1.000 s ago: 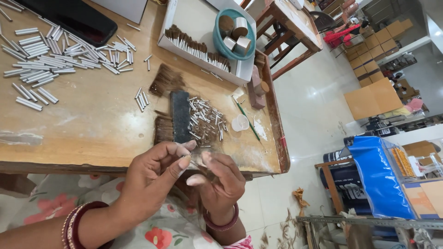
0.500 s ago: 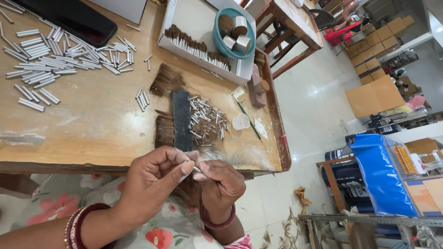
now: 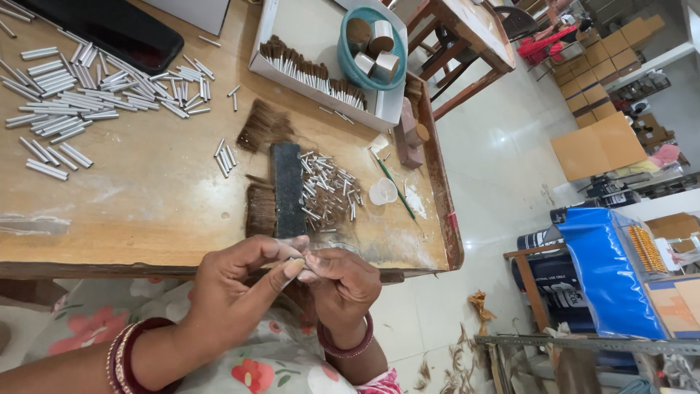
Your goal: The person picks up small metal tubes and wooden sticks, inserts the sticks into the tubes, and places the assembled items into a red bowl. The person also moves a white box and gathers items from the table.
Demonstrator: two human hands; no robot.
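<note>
The left hand (image 3: 240, 292) and right hand (image 3: 343, 284) are together, fingertips pinching 1 small tuft of brown hair (image 3: 305, 257) by the table edge (image 3: 146, 268), near the metal tubes (image 3: 328, 190).

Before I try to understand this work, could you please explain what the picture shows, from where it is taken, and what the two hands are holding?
There is no machine here. A camera worn on a person's head looks down at that person's own two hands at the near edge of a wooden table.

The left hand and the right hand meet at the fingertips and pinch something very small between them; it is too small to name with certainty.

On the table lie many thin metal tubes on the left, a heap of shorter metal pieces near the middle, a dark flat block with tufts of brown hair beside it, and a small clear cup. Farther back stand a white tray with a row of small brushes and a blue bowl.

To the right you see the floor and cardboard boxes.
</note>
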